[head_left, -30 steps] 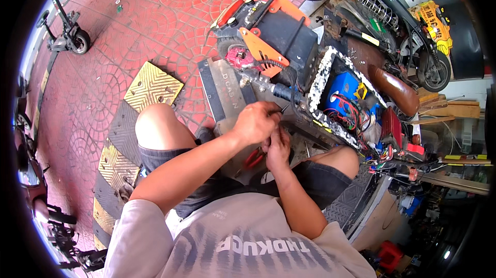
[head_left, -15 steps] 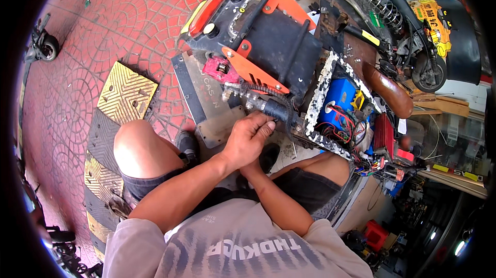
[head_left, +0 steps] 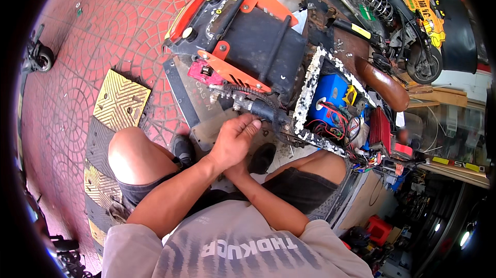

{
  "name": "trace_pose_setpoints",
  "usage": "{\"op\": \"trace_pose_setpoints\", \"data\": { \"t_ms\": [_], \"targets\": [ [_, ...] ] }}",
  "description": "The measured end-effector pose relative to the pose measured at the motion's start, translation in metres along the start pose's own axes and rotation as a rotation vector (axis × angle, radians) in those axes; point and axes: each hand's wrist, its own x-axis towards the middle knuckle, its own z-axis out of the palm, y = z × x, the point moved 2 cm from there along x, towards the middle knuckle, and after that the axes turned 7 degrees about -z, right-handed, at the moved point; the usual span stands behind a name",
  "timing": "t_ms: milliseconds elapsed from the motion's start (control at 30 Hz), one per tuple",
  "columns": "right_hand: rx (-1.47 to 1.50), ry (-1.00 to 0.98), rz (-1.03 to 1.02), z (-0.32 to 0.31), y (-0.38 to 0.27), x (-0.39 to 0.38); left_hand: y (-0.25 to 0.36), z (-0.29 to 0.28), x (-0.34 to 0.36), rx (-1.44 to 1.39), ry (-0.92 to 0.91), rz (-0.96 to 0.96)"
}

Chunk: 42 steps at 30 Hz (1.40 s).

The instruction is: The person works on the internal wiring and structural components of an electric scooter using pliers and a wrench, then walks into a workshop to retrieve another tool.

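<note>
Most of right hand (head_left: 237, 170) hidden, left hand (head_left: 232, 141) curled — what their fingers hold, I cannot tell.

Upper centre, the black panel (head_left: 253, 35) looks matt and scuffed; at right, the brown rounded piece (head_left: 383, 86) is smooth, glossy.

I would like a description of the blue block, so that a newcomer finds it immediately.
Find the black vehicle with orange plates near the upper middle. Just right of it, an open compartment has a white rim. Inside, the blue block is much larger than the yellow piece beside it.
</note>
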Motion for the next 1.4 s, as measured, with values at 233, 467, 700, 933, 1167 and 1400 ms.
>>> {"op": "trace_pose_setpoints", "data": {
  "t_ms": [233,467,700,933,1167,1400],
  "targets": [
    [0.636,-0.177,-0.155,-0.043,-0.028,-0.001,0.001,-0.004,0.007,-0.317,-0.072,-0.257],
    [0.655,-0.277,-0.173,-0.017,-0.010,-0.013,0.010,-0.006,0.000,-0.431,-0.210,-0.486],
    [0.845,-0.205,-0.023,0.033,0.026,0.020,0.034,0.003,0.004,0.070,-0.398,-0.190],
    [0.488,-0.031,0.002,-0.005,-0.011,0.019,0.004,0.004,0.006,0.046,-0.051,-0.116],
    [0.379,0.130,-0.109,-0.015,-0.022,-0.001,0.000,0.002,-0.008,0.177,-0.046,-0.057],
    [-0.059,-0.648,-0.012,-0.173,-0.106,-0.024,-0.020,0.028,0.013,-0.006,0.019,-0.014]
  ]
}}
